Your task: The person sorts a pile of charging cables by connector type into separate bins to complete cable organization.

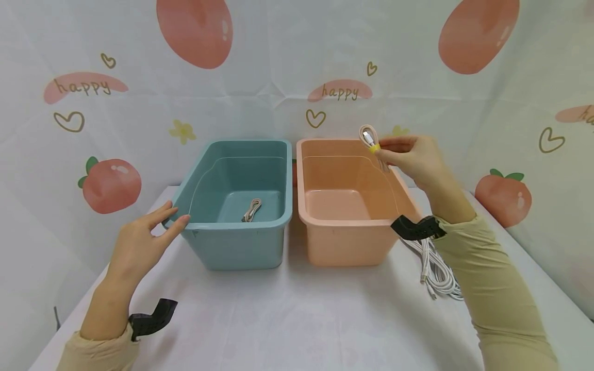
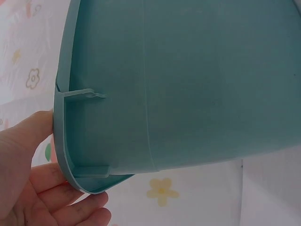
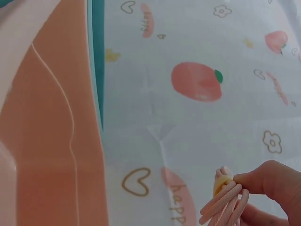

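Observation:
My right hand [image 1: 415, 157] pinches a coiled pink charging cable [image 1: 369, 136] between thumb and fingers, above the far right rim of the orange bin [image 1: 345, 223]. A yellow tie [image 3: 222, 184] binds the coil, and a white and metal plug lies against its loop. At the near left corner of the blue bin [image 1: 236, 225], my left hand [image 1: 139, 245] holds the rim, thumb on one side and fingers round the other, as the left wrist view shows. Inside the blue bin lies another small bundled cable [image 1: 252, 210]. Nothing shows on the visible floor of the orange bin.
Several white cables [image 1: 438, 273] lie in a loose coil on the table [image 1: 297, 319], right of the orange bin and partly behind my right sleeve. The bins stand side by side. Behind them hangs a white backdrop [image 1: 269, 67] printed with fruit and hearts.

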`<state>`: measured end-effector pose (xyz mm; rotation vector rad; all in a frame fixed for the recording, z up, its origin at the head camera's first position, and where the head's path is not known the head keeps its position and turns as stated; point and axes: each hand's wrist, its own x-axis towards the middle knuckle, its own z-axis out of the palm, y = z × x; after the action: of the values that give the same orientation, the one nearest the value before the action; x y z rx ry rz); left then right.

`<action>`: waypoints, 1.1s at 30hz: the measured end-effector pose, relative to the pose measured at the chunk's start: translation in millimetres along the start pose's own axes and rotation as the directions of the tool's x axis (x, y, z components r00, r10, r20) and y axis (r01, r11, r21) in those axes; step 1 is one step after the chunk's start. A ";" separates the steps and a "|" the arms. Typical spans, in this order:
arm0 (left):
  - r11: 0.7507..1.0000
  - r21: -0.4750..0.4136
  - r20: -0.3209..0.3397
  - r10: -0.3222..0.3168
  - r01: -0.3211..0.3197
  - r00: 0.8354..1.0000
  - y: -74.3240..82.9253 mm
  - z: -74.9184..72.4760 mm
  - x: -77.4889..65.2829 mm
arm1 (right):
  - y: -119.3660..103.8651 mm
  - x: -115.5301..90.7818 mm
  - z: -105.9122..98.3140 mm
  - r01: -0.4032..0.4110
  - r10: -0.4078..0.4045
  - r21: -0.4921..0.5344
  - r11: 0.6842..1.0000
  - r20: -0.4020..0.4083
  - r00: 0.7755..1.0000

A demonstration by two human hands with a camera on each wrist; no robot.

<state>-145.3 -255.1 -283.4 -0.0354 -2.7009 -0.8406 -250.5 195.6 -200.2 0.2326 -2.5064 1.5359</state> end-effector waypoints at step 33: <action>1.000 0.016 0.005 -0.004 0.004 1.000 0.5 0.1 0.3 | -59.1 44.8 110.5 0.037 -0.046 0.054 0.998 0.164 0.985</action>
<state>-145.5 -254.7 -283.1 -0.0283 -2.7135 -0.8211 -289.1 68.9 -187.4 0.4344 -2.5699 1.6273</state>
